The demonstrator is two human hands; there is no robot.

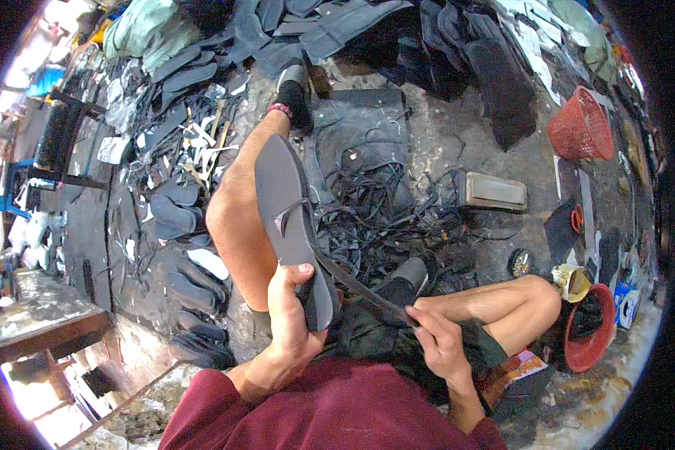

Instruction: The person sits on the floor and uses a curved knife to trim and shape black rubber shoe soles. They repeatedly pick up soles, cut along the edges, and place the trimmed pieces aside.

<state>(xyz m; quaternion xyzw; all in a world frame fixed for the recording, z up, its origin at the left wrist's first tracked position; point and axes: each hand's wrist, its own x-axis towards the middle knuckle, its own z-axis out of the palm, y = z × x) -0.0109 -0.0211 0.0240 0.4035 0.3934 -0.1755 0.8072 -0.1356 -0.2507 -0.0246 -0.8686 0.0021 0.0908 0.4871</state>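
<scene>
My left hand [286, 304] is closed round the heel end of a grey sandal [281, 180], thumb pressed on its top face. The sandal is held upright over my legs, toe end pointing away, with a thong strap [291, 214] across its front part. From its right edge a long dark strip [364, 291] slants down to my right hand [439, 337]. The fingers of that hand are pinched on the strip's near end. Whether the strip is still joined to the sandal, I cannot tell.
Tangled dark offcuts [375, 225] lie between my legs. Dark sole pieces [191, 289] lie to the left, with a heap of dark sheets [322, 34] at the back. On the right are a pale block [495, 191], a red basket [577, 127], red-handled scissors [577, 219] and a red basin [586, 356].
</scene>
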